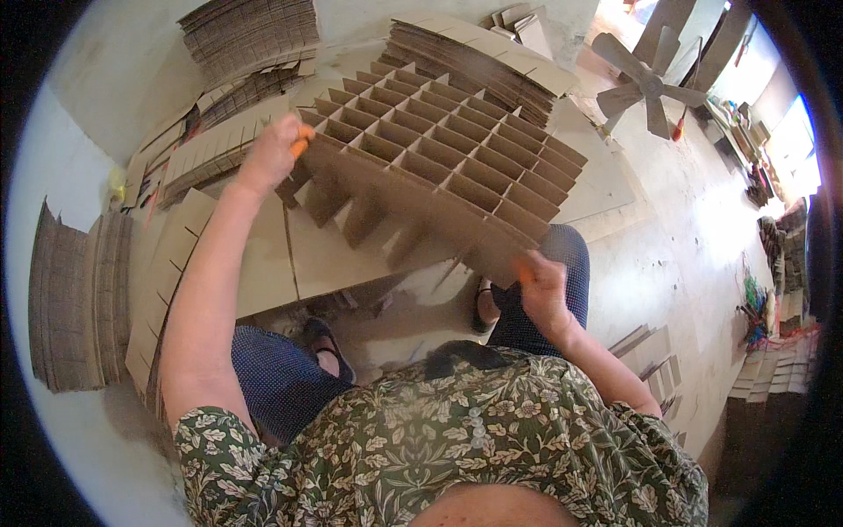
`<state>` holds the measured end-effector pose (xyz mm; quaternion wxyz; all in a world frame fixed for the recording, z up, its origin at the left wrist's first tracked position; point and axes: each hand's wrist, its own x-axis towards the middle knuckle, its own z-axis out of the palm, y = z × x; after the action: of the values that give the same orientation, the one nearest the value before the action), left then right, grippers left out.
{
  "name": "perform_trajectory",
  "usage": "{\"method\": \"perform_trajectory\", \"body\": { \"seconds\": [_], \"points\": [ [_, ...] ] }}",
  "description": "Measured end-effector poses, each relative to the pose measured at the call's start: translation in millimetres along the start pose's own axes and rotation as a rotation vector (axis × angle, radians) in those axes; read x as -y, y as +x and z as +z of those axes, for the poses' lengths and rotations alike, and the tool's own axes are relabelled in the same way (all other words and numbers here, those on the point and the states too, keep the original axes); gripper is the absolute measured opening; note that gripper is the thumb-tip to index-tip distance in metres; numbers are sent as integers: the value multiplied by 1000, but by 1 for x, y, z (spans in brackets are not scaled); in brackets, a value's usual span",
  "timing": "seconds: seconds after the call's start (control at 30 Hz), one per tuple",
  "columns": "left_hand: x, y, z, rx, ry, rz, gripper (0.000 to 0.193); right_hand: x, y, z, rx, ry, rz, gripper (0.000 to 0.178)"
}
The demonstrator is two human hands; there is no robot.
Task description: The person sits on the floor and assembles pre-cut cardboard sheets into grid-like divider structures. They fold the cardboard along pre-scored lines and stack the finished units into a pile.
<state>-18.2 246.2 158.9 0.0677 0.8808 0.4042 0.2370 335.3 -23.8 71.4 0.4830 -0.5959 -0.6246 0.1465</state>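
Note:
A brown cardboard divider grid (437,160), made of slotted strips crossing each other, is held tilted in front of me. My left hand (274,156) is closed on its near left corner, with orange covering on the fingers. At the near right corner my right hand (544,288) pinches the end of the same near strip, also with orange at the fingertips. The near strip (408,204) runs between both hands and looks slightly blurred. Strip ends hang down below it, over a flat cardboard sheet (342,250).
Stacks of slotted cardboard strips stand at the far left (250,39), the left wall (66,299) and behind the grid (483,53). A grey fan (650,83) is at the far right. More cardboard pieces (645,356) lie beside my right arm.

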Motion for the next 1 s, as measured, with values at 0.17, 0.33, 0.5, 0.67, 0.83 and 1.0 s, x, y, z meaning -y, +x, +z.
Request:
{"method": "perform_trajectory", "body": {
  "seconds": [0.17, 0.33, 0.5, 0.67, 0.83, 1.0],
  "points": [
    [-16, -36, 31, -262, -47, 105, 37, -9, -4, -3, 169, -35, 39, 9],
    [9, -109, 39, -459, -199, -255, 34, 25, 17, -12, 129, -145, -294, 57],
    [52, -175, 12, -505, 367, -391, 45, -2, 27, -8, 256, -241, -300, 48],
    [84, -205, -18, -194, 547, -910, 66, -3, 35, 7, 180, -220, -179, 43],
    [102, -186, -16, -61, 509, -980, 77, -4, 33, 13, 192, -220, -169, 46],
    [112, -156, -2, 0, 545, -1073, 62, 0, 28, 7, 194, -239, -161, 46]
  ]
}}
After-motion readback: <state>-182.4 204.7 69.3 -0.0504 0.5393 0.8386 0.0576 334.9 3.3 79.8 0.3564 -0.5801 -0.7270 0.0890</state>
